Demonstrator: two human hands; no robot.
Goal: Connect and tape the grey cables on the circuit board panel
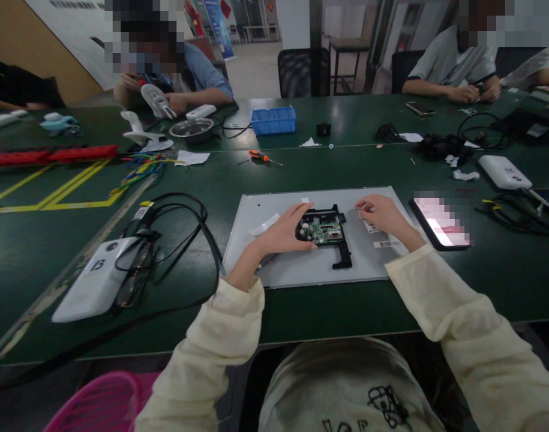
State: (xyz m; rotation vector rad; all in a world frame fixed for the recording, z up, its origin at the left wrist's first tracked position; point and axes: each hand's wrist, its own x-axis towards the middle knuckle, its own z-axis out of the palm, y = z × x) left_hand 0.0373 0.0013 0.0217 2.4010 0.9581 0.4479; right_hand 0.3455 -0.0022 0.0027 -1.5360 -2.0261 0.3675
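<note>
On my feed, the white box (94,279) and black cables (184,228) crowd the left, with bare green table before the grey panel (301,270). My left hand (285,231) lies flat, fingers spread, touching the circuit board (323,229) mid-panel. My right hand (382,215) rests just beside it, fingertips drawn together, can't tell on what. The phone (440,222) sits off the panel's right edge.

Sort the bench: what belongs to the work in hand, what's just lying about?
In hand: left hand on the circuit board, black bracket holding it, grey panel beneath, right hand over the panel.
Lying about: screwdriver, blue bin, phone, white box, metal bowl.
</note>
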